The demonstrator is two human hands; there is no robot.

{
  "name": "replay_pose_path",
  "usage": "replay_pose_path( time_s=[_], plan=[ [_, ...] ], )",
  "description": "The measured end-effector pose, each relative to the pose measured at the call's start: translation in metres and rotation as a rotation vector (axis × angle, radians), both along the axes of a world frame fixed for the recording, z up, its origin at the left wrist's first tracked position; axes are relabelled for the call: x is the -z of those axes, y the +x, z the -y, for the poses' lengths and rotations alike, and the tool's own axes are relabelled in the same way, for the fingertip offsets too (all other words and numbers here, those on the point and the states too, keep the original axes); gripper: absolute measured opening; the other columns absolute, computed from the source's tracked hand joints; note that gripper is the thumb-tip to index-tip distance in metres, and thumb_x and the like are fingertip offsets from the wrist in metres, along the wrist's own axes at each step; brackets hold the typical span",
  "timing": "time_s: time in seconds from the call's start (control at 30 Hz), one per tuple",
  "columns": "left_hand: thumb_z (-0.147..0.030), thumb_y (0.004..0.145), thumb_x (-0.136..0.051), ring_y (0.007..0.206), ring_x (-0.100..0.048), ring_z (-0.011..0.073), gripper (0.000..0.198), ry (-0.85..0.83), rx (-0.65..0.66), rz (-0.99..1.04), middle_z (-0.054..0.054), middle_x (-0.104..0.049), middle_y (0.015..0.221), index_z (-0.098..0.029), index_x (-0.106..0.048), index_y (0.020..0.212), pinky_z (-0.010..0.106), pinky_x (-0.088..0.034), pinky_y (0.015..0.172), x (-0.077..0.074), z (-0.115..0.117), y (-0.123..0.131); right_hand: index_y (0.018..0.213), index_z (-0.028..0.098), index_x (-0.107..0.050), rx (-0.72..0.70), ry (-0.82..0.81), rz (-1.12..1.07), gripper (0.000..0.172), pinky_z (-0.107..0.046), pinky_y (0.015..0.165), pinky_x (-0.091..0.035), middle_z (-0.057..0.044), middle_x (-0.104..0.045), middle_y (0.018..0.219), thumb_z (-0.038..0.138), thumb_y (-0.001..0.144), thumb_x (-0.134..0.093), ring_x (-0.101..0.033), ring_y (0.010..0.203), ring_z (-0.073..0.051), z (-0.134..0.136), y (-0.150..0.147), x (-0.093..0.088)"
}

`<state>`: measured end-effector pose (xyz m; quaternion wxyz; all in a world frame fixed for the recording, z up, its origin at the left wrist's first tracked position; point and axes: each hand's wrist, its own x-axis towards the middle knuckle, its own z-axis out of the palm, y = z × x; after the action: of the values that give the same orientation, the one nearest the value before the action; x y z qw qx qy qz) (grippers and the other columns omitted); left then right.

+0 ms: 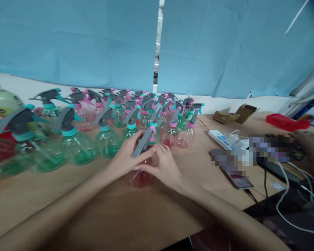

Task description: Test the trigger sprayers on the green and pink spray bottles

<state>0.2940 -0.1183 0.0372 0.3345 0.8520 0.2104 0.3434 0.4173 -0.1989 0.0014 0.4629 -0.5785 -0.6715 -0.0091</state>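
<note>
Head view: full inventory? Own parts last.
Held spray bottle: one, reddish, grey and pink head, front centre.
Other spray bottles: over a dozen, overlapping; green or pink, behind and left.
Yellowish container: one, far left edge.
Cloth: blue, across back; count unclear.
Table: one, brown, underneath.
Cardboard pieces: two, brown, back right.
Red object: one, far right; unidentified.
Power strip: one, white, right.
Phone: one, dark, right, partly pixelated.
Cables: several, white and black, right.
Another person's hand: one, right edge, blurred.
Left hand: one, bare, on bottle.
Right hand: one, bare, on bottle.
</note>
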Motion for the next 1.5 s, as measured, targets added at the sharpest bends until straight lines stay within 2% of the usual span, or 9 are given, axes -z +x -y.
replay_pose_path(
  time_s=[0.1,0.23,0.4,0.57,0.77,1.0,1.13,1.37,1.5],
  plan=[
    [-0.029,0.08,-0.057,0.074,-0.057,0.0168,0.029,-0.015,0.014,0.039,0.0,-0.06,0.084,-0.022,-0.055,0.108,0.03,-0.045,0.069,0.002,-0.003,-0.003,0.089,0.02,-0.054,-0.076,-0.03,-0.014,0.043,-0.04,0.084,-0.043,-0.007,-0.061,0.092,0.062,0.08,-0.052,-0.056,0.093,-0.023,-0.001,0.002,0.006],
    [-0.02,0.077,-0.052,0.075,-0.054,0.0159,0.026,-0.023,0.017,0.078,-0.001,-0.058,0.084,-0.021,-0.054,0.103,0.029,-0.043,0.07,0.006,-0.002,-0.002,0.1,0.021,-0.055,-0.23,-0.112,-0.015,0.04,-0.039,0.086,-0.043,-0.006,-0.063,0.099,0.055,0.092,-0.036,-0.056,0.095,-0.021,0.003,0.027,0.023],
    [-0.014,0.074,-0.048,0.067,-0.051,0.0131,0.027,-0.073,0.05,0.05,-0.004,-0.054,0.076,-0.021,-0.054,0.1,0.028,-0.042,0.069,0.006,0.0,0.001,0.099,0.02,-0.061,-0.101,-0.23,0.108,0.035,-0.04,0.088,-0.045,-0.007,-0.066,0.1,0.046,0.094,-0.039,-0.06,0.097,-0.022,0.006,0.069,0.054],
    [-0.017,0.075,-0.048,0.062,-0.051,0.0126,0.022,-0.089,0.053,0.066,-0.004,-0.054,0.071,-0.021,-0.053,0.097,0.027,-0.042,0.062,0.012,-0.003,0.001,0.109,0.024,-0.063,-0.129,-0.259,0.169,0.031,-0.04,0.096,-0.047,-0.006,-0.065,0.117,0.045,0.089,-0.05,-0.059,0.11,-0.021,0.0,0.085,0.073],
    [-0.018,0.074,-0.048,0.065,-0.052,0.0133,0.014,0.012,-0.005,0.073,-0.003,-0.056,0.072,-0.02,-0.052,0.087,0.027,-0.039,0.059,0.014,-0.006,0.002,0.12,0.021,-0.06,-0.153,-0.247,0.277,0.038,-0.041,0.103,-0.043,-0.008,-0.061,0.125,0.042,0.09,-0.051,-0.051,0.122,-0.021,-0.002,0.078,0.074],
    [-0.015,0.07,-0.047,0.056,-0.044,0.012,0.012,0.032,-0.013,0.067,-0.005,-0.05,0.064,-0.021,-0.052,0.079,0.026,-0.035,0.053,0.007,-0.004,0.003,0.119,0.02,-0.061,-0.162,-0.242,0.317,0.038,-0.043,0.106,-0.039,-0.009,-0.056,0.13,0.042,0.091,-0.048,-0.045,0.127,-0.022,0.001,0.077,0.077],
    [-0.016,0.068,-0.046,0.059,-0.044,0.0141,0.012,0.091,-0.032,0.059,-0.003,-0.051,0.065,-0.022,-0.055,0.074,0.028,-0.038,0.054,0.005,-0.005,0.003,0.12,0.019,-0.061,-0.178,-0.255,0.306,0.039,-0.042,0.106,-0.039,-0.009,-0.056,0.131,0.042,0.091,-0.048,-0.044,0.128,-0.021,0.001,0.077,0.076],
    [-0.018,0.074,-0.048,0.067,-0.053,0.0159,0.011,-0.01,0.041,0.045,-0.001,-0.058,0.074,-0.022,-0.057,0.078,0.029,-0.044,0.061,0.004,-0.005,0.001,0.118,0.024,-0.062,-0.198,-0.247,0.234,0.036,-0.044,0.105,-0.04,-0.006,-0.058,0.129,0.042,0.089,-0.051,-0.046,0.127,-0.021,-0.001,0.079,0.076],
    [-0.018,0.073,-0.048,0.067,-0.053,0.0159,0.01,0.011,0.033,0.054,-0.001,-0.057,0.073,-0.023,-0.056,0.075,0.029,-0.044,0.062,0.005,-0.006,0.002,0.117,0.024,-0.063,-0.209,-0.261,0.191,0.035,-0.043,0.105,-0.04,-0.006,-0.06,0.127,0.042,0.088,-0.054,-0.048,0.125,-0.021,-0.002,0.08,0.075]
  ],
)
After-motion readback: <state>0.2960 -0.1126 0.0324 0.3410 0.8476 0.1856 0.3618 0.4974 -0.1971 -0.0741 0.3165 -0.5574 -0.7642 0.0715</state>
